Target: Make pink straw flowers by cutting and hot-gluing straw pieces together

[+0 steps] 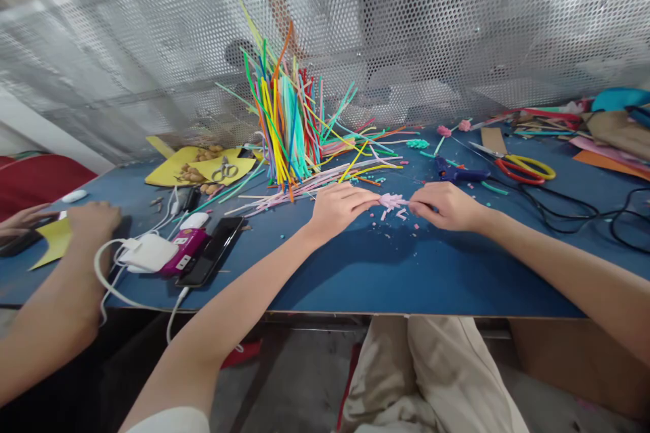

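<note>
My left hand (pixel 339 206) and my right hand (pixel 445 206) meet over the blue table (pixel 386 270), both pinching a small pink fuzzy piece (pixel 392 201) between their fingertips. Little pink scraps (pixel 401 214) lie on the table just under it. A tall bundle of coloured pipe cleaners (pixel 284 122) stands behind my left hand, with loose ones (pixel 325 179) fanned out on the table beside it.
A blue glue gun (pixel 457 172) and red-and-yellow scissors (pixel 523 168) lie behind my right hand, with black cables (pixel 583 213). A phone (pixel 212 250), white charger (pixel 148 252) and yellow foam sheets (pixel 198 166) lie left. Another person's arm (pixel 61 291) rests at far left. A perforated metal screen (pixel 406 34) backs the table.
</note>
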The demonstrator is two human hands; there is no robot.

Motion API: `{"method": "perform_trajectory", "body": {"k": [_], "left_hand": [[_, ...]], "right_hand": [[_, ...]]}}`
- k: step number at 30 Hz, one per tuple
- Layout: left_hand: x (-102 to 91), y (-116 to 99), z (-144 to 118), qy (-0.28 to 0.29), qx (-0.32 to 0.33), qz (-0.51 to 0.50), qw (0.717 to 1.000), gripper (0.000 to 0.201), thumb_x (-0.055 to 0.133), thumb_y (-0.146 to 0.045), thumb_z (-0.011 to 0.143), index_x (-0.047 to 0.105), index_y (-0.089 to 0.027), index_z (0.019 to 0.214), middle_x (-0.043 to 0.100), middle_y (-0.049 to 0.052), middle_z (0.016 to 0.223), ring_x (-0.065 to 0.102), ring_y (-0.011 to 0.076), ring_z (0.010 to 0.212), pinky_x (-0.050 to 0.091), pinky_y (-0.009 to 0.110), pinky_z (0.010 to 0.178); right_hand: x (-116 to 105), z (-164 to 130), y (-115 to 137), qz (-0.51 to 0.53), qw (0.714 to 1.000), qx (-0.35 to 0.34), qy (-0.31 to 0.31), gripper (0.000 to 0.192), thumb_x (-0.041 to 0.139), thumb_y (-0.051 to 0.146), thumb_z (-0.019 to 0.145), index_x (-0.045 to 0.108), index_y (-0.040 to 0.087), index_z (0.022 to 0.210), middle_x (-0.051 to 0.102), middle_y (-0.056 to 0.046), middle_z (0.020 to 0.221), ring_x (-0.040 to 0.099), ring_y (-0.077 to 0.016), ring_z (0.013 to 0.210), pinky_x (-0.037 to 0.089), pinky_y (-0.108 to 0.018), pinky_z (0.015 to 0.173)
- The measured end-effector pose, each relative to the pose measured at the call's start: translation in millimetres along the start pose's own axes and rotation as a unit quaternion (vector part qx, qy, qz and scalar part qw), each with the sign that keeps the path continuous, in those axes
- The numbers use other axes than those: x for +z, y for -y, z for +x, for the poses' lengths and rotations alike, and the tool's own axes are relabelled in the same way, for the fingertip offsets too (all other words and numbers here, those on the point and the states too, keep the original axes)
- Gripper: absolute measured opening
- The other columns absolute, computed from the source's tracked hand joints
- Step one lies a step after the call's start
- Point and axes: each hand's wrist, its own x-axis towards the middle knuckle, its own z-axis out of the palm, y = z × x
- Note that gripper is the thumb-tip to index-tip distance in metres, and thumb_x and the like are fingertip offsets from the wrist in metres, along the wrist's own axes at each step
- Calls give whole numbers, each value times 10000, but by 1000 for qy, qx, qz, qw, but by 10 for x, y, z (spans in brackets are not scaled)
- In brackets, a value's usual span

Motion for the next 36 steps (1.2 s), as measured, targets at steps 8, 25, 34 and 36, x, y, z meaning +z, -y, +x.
{"method": "perform_trajectory", "body": {"k": [8,25,34,36], "left_hand": [[17,-27,12,0,-18,25,1000,236,592,-422,1006,784,-302,1071,804,-35,986,738,131,873,525,287,799],[-30,-20,-26,-3,-10,52,999,215,601,-447,997,797,-369,1039,803,-51,978,696,140,776,477,319,726],[56,3,-8,-2,13,28,1000,257,585,-422,1010,788,-291,1098,806,-17,965,731,137,820,503,282,737],[65,-9,0,3,10,30,999,265,598,-441,998,789,-287,1101,806,-11,941,723,140,804,499,283,732]], "right_hand": [[4,-9,-7,-3,1000,-6,7,318,418,332,1055,657,186,906,693,-43,769,612,-167,732,401,-310,733],[2,-9,17,11,1000,-13,-11,306,417,311,1061,633,184,886,663,-32,728,603,-159,713,405,-319,744],[-4,10,16,-4,1000,-7,-2,329,409,331,1063,647,180,893,672,-40,728,588,-164,699,406,-309,736],[-9,9,8,-9,1000,-7,-5,325,412,335,1063,665,179,931,686,-45,745,603,-167,710,413,-310,749]]}}
